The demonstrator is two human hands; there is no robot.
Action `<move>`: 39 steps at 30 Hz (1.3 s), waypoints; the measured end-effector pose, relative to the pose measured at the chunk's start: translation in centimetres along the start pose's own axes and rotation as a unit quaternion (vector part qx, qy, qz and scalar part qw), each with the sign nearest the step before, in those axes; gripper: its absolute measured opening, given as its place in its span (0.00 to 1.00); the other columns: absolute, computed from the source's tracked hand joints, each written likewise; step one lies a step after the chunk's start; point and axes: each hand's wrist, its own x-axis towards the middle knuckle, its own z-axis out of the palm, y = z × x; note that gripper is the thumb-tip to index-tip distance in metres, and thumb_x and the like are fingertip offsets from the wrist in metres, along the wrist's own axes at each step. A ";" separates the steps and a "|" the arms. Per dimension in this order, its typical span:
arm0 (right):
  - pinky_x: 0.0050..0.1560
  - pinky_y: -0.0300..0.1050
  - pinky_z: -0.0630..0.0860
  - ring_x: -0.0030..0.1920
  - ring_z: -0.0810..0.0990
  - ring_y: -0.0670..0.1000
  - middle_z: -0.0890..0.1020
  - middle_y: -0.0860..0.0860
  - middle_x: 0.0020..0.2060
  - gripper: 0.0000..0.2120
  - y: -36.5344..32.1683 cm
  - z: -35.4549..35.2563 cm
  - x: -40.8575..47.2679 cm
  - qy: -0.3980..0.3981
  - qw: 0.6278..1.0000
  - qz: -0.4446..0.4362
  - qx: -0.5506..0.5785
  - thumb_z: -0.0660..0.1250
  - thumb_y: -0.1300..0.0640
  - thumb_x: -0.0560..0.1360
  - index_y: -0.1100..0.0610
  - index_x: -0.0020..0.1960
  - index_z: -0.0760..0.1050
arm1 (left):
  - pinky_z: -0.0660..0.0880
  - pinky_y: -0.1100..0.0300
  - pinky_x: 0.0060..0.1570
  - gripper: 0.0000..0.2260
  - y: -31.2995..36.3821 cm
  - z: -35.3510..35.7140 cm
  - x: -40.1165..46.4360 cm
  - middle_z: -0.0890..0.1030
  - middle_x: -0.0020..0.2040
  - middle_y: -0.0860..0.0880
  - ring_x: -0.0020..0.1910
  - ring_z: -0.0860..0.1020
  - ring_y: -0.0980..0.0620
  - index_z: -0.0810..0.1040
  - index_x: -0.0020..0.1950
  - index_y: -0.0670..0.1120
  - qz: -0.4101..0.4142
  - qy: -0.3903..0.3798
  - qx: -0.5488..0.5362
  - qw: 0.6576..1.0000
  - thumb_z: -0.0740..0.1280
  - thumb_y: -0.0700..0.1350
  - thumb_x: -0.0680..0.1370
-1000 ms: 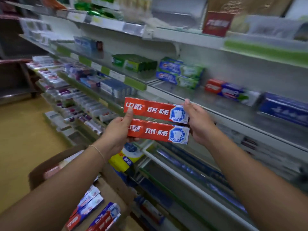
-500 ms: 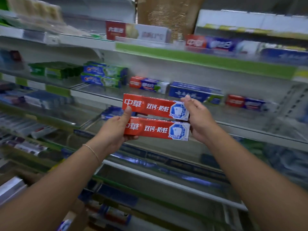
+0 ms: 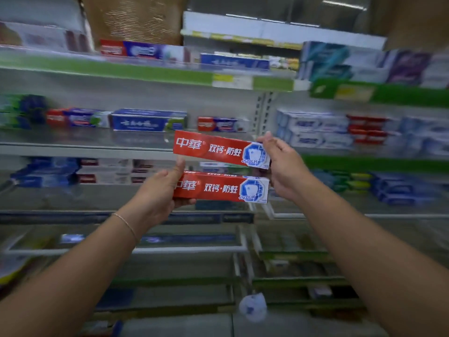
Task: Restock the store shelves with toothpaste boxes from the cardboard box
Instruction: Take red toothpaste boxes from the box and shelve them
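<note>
The left hand [image 3: 158, 190] grips the lower red toothpaste box [image 3: 220, 187], the right hand [image 3: 283, 164] the upper red toothpaste box [image 3: 218, 149]; neither box is yet on the shelf [image 3: 85, 148].

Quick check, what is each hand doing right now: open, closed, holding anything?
Left hand: grips the left end of the lower red toothpaste box.
Right hand: grips the right end of the upper red toothpaste box.

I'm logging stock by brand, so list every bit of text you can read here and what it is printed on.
"中華", "双钙·防蛀", "+50%钙": upper red toothpaste box, gripped by the right hand.
The same three texts: lower red toothpaste box, gripped by the left hand.
Shelf boxes and price strips: too blurred to read.
</note>
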 end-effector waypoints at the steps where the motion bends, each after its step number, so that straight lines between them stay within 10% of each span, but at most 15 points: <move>1: 0.34 0.49 0.83 0.35 0.84 0.51 0.86 0.51 0.37 0.15 -0.4 -2.0 -0.6 0.012 1.000 -0.003 -0.001 0.61 0.45 0.80 0.56 0.56 0.74 | 0.81 0.53 0.38 0.20 -0.4 1.9 -0.2 0.83 0.48 0.43 0.45 0.82 0.47 0.73 0.54 0.43 -0.002 -0.009 0.001 1.000 0.64 0.59 0.76; 13: 0.37 0.45 0.77 0.38 0.81 0.49 0.84 0.51 0.40 0.13 -4.5 -21.1 -6.9 0.152 0.987 -0.043 -0.009 0.61 0.45 0.80 0.55 0.51 0.73 | 0.81 0.57 0.30 0.18 -3.0 20.9 -2.5 0.81 0.43 0.42 0.36 0.82 0.49 0.74 0.51 0.40 -0.009 -0.168 0.020 0.985 0.63 0.56 0.78; 20: 0.54 0.67 0.79 0.45 0.83 0.58 0.85 0.55 0.46 0.08 -4.7 -29.6 -10.1 0.238 0.970 -0.043 -0.014 0.70 0.51 0.76 0.53 0.51 0.74 | 0.82 0.55 0.31 0.22 -5.1 30.0 -2.2 0.80 0.42 0.41 0.35 0.80 0.47 0.72 0.57 0.36 -0.040 -0.273 0.032 0.961 0.63 0.55 0.78; 25: 0.35 0.48 0.82 0.35 0.84 0.51 0.86 0.52 0.39 0.08 -5.0 -35.0 -11.3 0.312 0.948 -0.051 -0.028 0.68 0.55 0.78 0.54 0.55 0.74 | 0.81 0.57 0.31 0.18 -7.2 36.7 -1.2 0.80 0.44 0.41 0.36 0.81 0.49 0.73 0.52 0.38 -0.067 -0.333 0.032 0.940 0.64 0.54 0.78; 39: 0.46 0.45 0.79 0.44 0.81 0.50 0.84 0.56 0.48 0.15 -7.6 -49.8 -5.2 0.439 0.894 -0.024 -0.088 0.67 0.50 0.78 0.60 0.59 0.73 | 0.80 0.56 0.33 0.21 -9.3 54.1 7.5 0.81 0.47 0.39 0.38 0.82 0.48 0.73 0.56 0.37 -0.061 -0.461 0.042 0.884 0.65 0.55 0.77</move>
